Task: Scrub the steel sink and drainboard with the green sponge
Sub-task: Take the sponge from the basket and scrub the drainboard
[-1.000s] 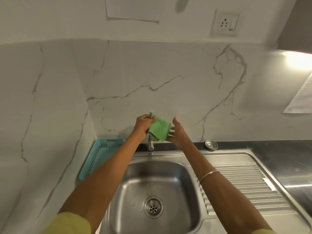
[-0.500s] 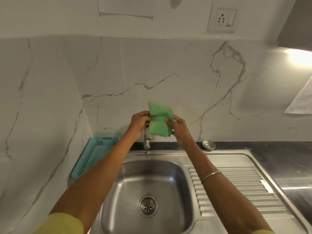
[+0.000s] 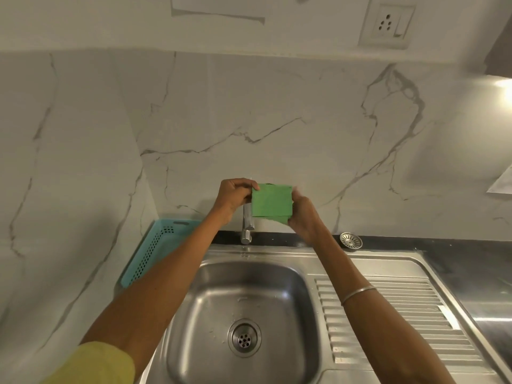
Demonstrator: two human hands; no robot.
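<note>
Hands first: we have both of ours raised in front of the marble backsplash [image 3: 277, 128], above the far rim of the steel sink [image 3: 241, 306]. Our left hand [image 3: 235, 196] pinches the left edge of the green sponge [image 3: 272, 201], thumb lying on top near its upper corner and the other fingers curled in behind it. Our right hand [image 3: 303, 217] grips the sponge's right edge, fingers bent round the side and lower corner; how the fingertips lie behind the sponge we cannot tell. The sponge itself is held flat toward us, folded, with a second layer showing along its bottom edge. It hangs in the air in front of the tap [image 3: 247, 225], clear of the basin below.

We see water drops scattered in the sink around the drain [image 3: 244, 339]. Beside the basin on the right lies the ribbed drainboard [image 3: 401, 314]. A loose strainer [image 3: 351, 240] sits on the dark counter behind it, and a turquoise basket [image 3: 155, 250] leans against the wall on the left. A thin bangle [image 3: 358, 293] circles our right wrist.
</note>
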